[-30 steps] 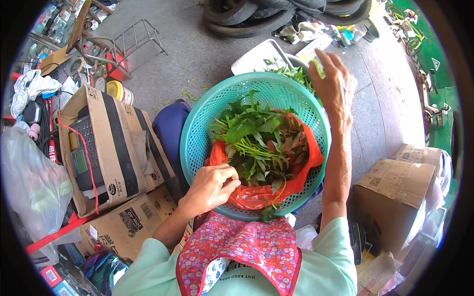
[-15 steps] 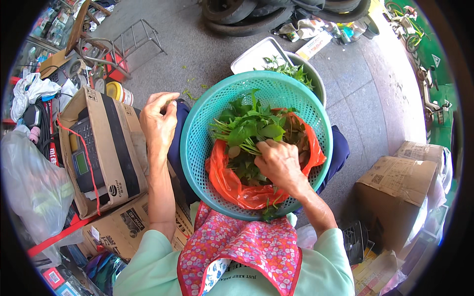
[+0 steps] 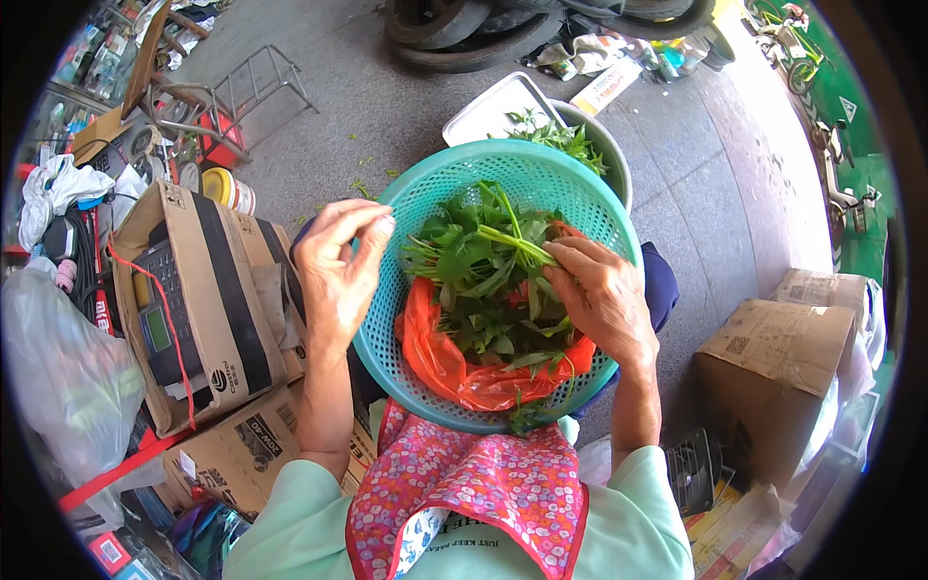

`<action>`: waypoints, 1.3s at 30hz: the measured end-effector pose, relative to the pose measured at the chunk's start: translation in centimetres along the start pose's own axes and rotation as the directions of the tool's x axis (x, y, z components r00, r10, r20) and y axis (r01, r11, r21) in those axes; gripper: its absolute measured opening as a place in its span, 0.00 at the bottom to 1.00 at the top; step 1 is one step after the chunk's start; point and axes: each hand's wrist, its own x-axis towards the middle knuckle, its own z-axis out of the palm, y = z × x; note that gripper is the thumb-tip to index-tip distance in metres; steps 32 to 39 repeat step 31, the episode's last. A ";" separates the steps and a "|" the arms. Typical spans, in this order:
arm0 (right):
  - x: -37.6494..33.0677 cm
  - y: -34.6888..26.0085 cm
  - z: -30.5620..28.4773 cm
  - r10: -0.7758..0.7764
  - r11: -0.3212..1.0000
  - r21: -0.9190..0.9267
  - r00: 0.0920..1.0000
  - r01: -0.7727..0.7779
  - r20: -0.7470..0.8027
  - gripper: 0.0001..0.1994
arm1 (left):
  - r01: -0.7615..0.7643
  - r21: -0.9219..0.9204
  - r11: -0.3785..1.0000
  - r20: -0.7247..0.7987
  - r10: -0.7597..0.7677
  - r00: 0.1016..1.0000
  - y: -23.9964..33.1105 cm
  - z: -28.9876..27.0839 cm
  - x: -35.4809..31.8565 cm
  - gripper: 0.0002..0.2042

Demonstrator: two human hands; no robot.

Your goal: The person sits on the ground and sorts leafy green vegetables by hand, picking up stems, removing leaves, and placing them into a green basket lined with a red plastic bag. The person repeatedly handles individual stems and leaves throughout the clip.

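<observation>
My right hand [image 3: 601,295] pinches a few pale green stems of leafy greens [image 3: 517,245] above the basket's right side. The stems point left, over a bunch of dark leaves [image 3: 474,246]. My left hand [image 3: 338,266] hovers at the basket's left rim, its thumb and fingertips drawn together. Whether anything small is between them cannot be made out. A turquoise perforated plastic basket [image 3: 382,338] rests on my lap. Inside it lies an orange-red plastic bag [image 3: 425,353], spread open, with more leaves [image 3: 493,333] in and over it.
Beyond the basket stand a grey basin [image 3: 619,159] with greens and a white tray [image 3: 469,126]. Cardboard boxes [image 3: 773,358] are at right; a boxed telephone-like device [image 3: 164,319] is at left. A metal rack [image 3: 261,82] and tires [image 3: 474,43] stand farther off.
My right hand has risen from the leaves and moved right, now with stems in its fingers. My left hand has moved right to the basket's rim.
</observation>
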 end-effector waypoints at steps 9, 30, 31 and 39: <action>0.4 -2.5 -2.2 0.035 0.846 0.511 0.972 -0.152 0.231 0.10 | -0.027 -0.380 0.925 0.182 0.103 0.978 3.4 1.9 -2.0 0.09; 0.0 -3.6 -1.0 0.056 0.815 0.569 0.991 -0.116 0.121 0.13 | 0.113 -0.369 0.923 0.311 0.008 0.950 3.7 0.5 -3.4 0.08; -0.1 -3.6 -1.1 0.063 0.817 0.564 0.991 -0.120 0.119 0.13 | 0.054 -0.292 0.955 0.353 0.055 0.934 3.9 0.8 -3.3 0.09; -0.1 -3.6 -1.1 0.063 0.817 0.564 0.991 -0.120 0.119 0.13 | 0.054 -0.292 0.955 0.353 0.055 0.934 3.9 0.8 -3.3 0.09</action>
